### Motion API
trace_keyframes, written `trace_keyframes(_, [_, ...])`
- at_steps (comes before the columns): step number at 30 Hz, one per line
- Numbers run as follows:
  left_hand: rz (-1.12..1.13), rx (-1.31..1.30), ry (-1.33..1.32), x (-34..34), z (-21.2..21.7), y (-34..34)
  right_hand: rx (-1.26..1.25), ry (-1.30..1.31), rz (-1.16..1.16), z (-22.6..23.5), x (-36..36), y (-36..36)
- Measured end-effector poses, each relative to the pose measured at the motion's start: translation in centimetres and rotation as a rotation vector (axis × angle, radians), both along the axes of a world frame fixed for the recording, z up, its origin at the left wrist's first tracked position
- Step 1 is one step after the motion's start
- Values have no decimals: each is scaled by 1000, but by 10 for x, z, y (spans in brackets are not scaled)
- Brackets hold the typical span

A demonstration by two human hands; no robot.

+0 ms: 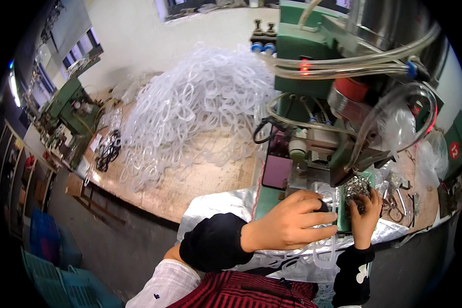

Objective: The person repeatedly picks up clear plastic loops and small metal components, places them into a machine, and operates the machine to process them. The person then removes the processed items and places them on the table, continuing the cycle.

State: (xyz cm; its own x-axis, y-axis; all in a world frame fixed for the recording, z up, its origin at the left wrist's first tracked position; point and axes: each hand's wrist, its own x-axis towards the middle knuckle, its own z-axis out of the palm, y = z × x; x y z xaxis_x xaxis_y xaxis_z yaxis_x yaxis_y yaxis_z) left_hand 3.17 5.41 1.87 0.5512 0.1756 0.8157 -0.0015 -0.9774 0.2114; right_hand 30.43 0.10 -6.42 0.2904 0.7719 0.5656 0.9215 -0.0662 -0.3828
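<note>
The left hand [287,223] presses flat, fingers spread, on a clear plastic loop [326,246] at the machine's [313,149] base; its long axis runs toward the person. The right hand [365,215] pinches among small metal clips [357,187]. Fingers so near the press head risk pinching; the loop could slip askew. Beyond lies the loop pile [195,108].

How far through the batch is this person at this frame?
Done: hard to tell; a few clear plastic loops hang at the person's lap, but whether they are finished cannot be seen. In hand: the left hand presses a clear loop at the green machine, while the right hand touches a pile of small metal parts. Left: a big heap of clear loops lies on the bench.
</note>
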Motion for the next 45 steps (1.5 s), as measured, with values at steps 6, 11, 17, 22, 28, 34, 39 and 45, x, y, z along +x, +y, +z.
trace_keyframes(6, [188, -52, -157, -17, -43, -16, -41, -26, 99, -7, -1, 8])
trace_keyframes(11, [882, -477, -82, -41, -94, 2, -70, 336, -71, -4, -6, 2])
trace_keyframes(17, [864, -565, -82, -37, -118, 47, 42, 613, 29, -7, -10, 17])
trace_keyframes(22, [1060, -387, -148, -88, -101, 53, 71, 584, 19, -19, 4, 12])
trace_keyframes(28, [1316, -464, 360, -126, -92, 133, 142, 604, 72, -13, -6, 26])
trace_keyframes(34, [1117, -828, 484, -161, -118, 146, 146, 595, 11, -3, -6, -11])
trace_keyframes(39, [674, -1632, 58, -158, -52, 104, 69, 585, 240, 57, -38, -17])
trace_keyframes(45, [550, -1755, 141, -191, -53, 98, 170, 1093, 471, 73, -89, 29])
